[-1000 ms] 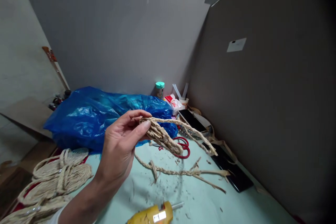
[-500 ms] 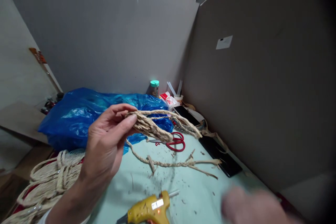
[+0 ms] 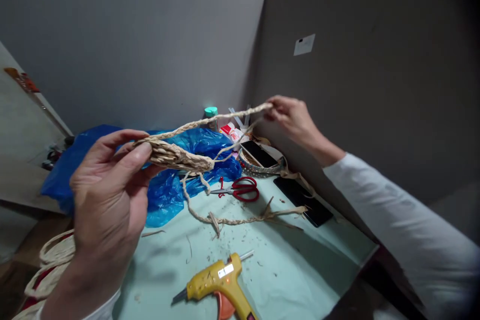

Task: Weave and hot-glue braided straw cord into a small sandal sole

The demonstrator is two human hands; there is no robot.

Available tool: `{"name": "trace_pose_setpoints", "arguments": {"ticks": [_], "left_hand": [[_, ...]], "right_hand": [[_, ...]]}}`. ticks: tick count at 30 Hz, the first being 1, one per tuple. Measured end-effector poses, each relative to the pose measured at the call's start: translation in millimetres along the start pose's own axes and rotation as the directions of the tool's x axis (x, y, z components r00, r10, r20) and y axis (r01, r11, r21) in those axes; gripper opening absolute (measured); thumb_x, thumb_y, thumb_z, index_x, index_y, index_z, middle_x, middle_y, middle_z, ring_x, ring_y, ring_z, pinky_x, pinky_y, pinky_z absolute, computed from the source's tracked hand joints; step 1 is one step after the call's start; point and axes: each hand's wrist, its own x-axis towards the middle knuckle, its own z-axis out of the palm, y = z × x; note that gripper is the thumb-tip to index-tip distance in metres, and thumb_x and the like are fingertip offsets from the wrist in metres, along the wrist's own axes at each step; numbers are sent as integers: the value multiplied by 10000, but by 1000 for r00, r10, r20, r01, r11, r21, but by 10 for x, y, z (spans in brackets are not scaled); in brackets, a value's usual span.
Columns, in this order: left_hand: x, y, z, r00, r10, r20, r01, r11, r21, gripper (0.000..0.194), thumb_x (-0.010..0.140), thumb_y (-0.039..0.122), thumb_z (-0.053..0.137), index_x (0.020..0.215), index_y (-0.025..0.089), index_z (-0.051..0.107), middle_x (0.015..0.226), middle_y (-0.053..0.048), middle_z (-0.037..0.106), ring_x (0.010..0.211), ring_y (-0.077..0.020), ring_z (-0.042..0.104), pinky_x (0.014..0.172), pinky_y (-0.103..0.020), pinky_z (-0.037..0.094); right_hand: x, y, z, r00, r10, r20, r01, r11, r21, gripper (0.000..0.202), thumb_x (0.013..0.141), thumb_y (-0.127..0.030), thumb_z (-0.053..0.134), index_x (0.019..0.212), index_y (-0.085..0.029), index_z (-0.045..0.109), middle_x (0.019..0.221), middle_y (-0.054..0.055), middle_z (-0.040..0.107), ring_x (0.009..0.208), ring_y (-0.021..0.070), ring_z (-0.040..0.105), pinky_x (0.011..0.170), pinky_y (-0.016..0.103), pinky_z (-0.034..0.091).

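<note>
Between thumb and fingers, my left hand [image 3: 112, 195] pinches a flat bundle of woven straw cord [image 3: 180, 156]. A braided strand [image 3: 202, 122] runs from the bundle up to the right, where my right hand [image 3: 288, 115] grips its far end with closed fingers. A thinner strand also stretches between the bundle's tip and my right hand. Below, another braided cord [image 3: 240, 221] with frayed ends lies on the pale green table cover [image 3: 285, 280]. A yellow glue gun [image 3: 215, 278] rests near the front, its nozzle to the left.
Red-handled scissors [image 3: 245, 189] lie beyond the cord. Behind my left hand is a blue plastic bag [image 3: 165, 202]. Phones [image 3: 258, 154], a dark flat device [image 3: 303, 200] and a teal-lidded jar [image 3: 211, 112] are farther back. Looped cords [image 3: 56, 252] sit at left.
My right hand has come up from the lower right and taken hold of the strand, pulling it out taut. The view has shifted, with my left hand and the bundle now farther left.
</note>
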Motion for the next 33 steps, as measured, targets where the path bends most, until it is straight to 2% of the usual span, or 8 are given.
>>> {"name": "trace_pose_setpoints", "arguments": {"ticks": [5,10,14,17,22,25,28,33], "left_hand": [[151,-176,-12,998,-43,-52,43,999,-11,147,684,64,762,791,160,732,720,10,711,706,-138,681,669,-229,609],[242,-282,-27,996,-28,-89,25,999,-26,160,665,55,759,777,163,721,713,21,711,716,-142,691,709,-257,605],[237,-354,-17,995,-58,-80,55,998,-29,162,676,76,781,795,173,730,716,19,714,730,-148,690,701,-263,612],[232,-408,-22,993,-92,-71,89,995,-43,153,682,98,790,799,177,731,747,18,719,738,-146,691,694,-261,622],[259,-458,-66,991,-116,-65,112,991,-71,174,670,144,813,815,188,727,777,12,717,736,-143,701,689,-246,620],[278,-458,-85,992,-115,-59,111,991,-78,168,685,166,817,824,197,729,779,5,719,745,-147,706,695,-240,618],[287,-451,-90,991,-114,-64,109,991,-79,161,683,160,814,816,199,732,771,-2,717,736,-153,706,686,-244,622],[288,-453,-68,992,-101,-78,97,994,-51,134,704,119,782,778,220,733,782,2,714,754,-161,692,664,-261,632]], "right_hand": [[688,-313,-264,968,-154,-199,111,970,-215,213,963,-234,451,1058,-284,636,1155,104,619,1029,256,516,968,413,434],[1059,-432,-152,950,-298,-96,255,914,-317,354,895,-32,538,1201,-202,590,1359,46,506,1206,153,442,1100,334,347],[1241,-251,32,932,-357,63,359,880,-311,333,968,-264,625,1297,-238,585,1482,73,488,1325,260,468,1104,503,410],[1215,-115,230,919,-354,172,390,875,-288,403,1062,-354,449,1375,-119,544,1442,124,506,1215,230,596,1050,467,475],[694,-10,519,934,-239,264,312,906,-286,327,989,-347,623,1283,-204,607,1326,102,619,1093,243,654,916,461,570],[46,-13,466,917,-163,365,284,908,-308,290,991,-209,543,1272,-155,591,1067,116,731,929,228,710,814,351,560],[-720,-37,315,923,-31,384,203,887,-415,383,1005,-247,431,1353,-96,486,1055,173,727,812,272,724,654,363,523],[-1640,-101,298,805,194,561,176,825,-537,293,915,-218,556,1198,-149,587,857,114,753,621,278,708,453,315,317]]}}
